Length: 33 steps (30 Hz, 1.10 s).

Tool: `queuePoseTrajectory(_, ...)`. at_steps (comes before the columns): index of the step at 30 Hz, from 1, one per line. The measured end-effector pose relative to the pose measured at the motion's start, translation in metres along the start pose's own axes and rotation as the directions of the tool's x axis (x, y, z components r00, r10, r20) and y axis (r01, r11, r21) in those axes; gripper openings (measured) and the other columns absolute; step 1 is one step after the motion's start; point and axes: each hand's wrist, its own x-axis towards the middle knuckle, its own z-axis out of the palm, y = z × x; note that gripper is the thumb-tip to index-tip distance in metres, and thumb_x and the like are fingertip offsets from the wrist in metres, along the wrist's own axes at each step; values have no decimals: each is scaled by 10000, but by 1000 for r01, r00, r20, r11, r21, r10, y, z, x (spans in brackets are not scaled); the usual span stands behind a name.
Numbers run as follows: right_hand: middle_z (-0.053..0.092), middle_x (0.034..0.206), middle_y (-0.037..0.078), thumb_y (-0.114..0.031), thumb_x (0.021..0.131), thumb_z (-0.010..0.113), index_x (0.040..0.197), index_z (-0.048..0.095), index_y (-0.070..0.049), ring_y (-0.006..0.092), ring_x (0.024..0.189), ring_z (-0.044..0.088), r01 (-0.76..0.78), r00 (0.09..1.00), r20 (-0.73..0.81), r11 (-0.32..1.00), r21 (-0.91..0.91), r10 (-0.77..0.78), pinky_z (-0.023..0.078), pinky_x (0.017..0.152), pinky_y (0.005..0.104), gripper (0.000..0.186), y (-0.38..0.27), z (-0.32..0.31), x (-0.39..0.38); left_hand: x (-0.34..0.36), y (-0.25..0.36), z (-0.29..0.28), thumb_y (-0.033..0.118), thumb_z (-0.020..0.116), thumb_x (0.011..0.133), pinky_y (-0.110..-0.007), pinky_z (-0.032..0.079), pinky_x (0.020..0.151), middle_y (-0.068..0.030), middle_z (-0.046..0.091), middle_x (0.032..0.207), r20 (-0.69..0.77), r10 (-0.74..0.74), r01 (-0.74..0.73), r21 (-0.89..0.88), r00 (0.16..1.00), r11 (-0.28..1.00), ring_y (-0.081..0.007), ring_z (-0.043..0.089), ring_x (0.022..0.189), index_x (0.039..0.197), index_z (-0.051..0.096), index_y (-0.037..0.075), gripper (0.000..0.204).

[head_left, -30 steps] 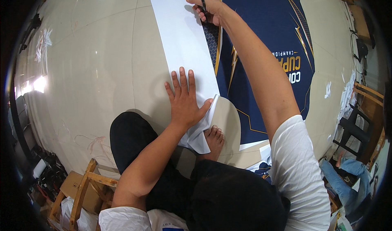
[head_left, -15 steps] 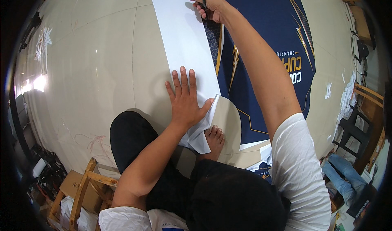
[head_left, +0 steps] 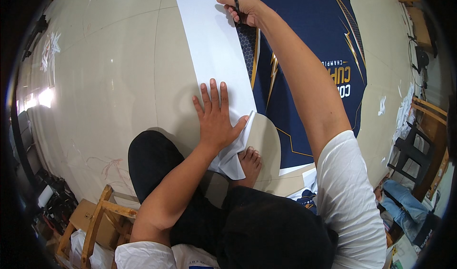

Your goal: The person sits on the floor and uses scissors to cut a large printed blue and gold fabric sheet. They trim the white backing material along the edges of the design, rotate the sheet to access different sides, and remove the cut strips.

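My right hand [head_left: 242, 9] is shut on dark-handled scissors [head_left: 236, 4] near the top, their blades at the border between a white strip [head_left: 200, 31] and a navy printed fabric panel [head_left: 295, 116] with gold lines and a hexagon pattern. My left hand [head_left: 216, 116] lies flat and open on the strip, fingers spread, its thumb beside a folded, creased end. My bare foot [head_left: 250, 166] shows just below, beside that folded end, where the panel has a curved edge. Both pieces lie on the tiled floor.
Wooden chair frames [head_left: 104, 202] and a cardboard box [head_left: 83, 216] stand at lower left. At right are a black frame [head_left: 412, 154], white scraps [head_left: 402, 107] and a person's jeans-clad leg [head_left: 400, 207]. More scraps [head_left: 50, 50] lie at far left, black clutter [head_left: 52, 207] below them.
My right hand and the scissors have shifted slightly up and back down; my left hand stays about in place. The other person's legs at lower right have moved.
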Motion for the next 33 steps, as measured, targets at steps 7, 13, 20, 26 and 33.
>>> queuePoseTrajectory(7,608,598,-48,-328,913,891,807,678,-95,1,460,528,7,999,-35,999,-41,-9,446,438,136,333,-6,4,0,0,0,-1,682,648,933,-760,-52,1234,-369,34,1755,-2,1,-1,-5,1000,1000,-567,-69,1627,1701,113,-64,1197)
queuePoseTrajectory(13,613,614,-40,-341,906,897,822,683,-92,-2,466,523,13,999,38,993,-115,-9,440,444,131,339,-11,-1,10,1,1,-3,679,667,924,-760,-48,1234,-366,41,1756,-20,6,-7,-8,1000,1000,-571,-53,1627,1703,120,-59,1204)
queuePoseTrajectory(20,611,655,-32,-415,922,868,841,695,-77,39,520,547,115,993,-38,993,-11,-115,459,501,187,388,-10,7,-18,1,4,-2,457,648,1019,-773,53,1238,-277,156,1765,-109,1,-6,-45,994,999,-514,71,1642,1700,221,0,925)
queuePoseTrajectory(26,607,613,16,-414,948,840,759,652,-48,95,520,559,263,952,-170,964,32,-254,415,488,271,453,33,-7,-162,22,-26,-19,107,588,1029,-564,406,1149,-110,661,1346,-234,48,-103,-229,971,968,-379,592,1321,1374,602,56,349)
queuePoseTrajectory(33,547,583,-17,-310,964,847,702,593,-43,44,550,487,49,770,-624,987,-152,-135,396,511,275,453,169,-12,-373,57,-74,-86,221,461,1153,-453,558,1004,-157,716,1271,92,-655,98,-995,750,-28,-314,702,1160,1356,610,-1,336)
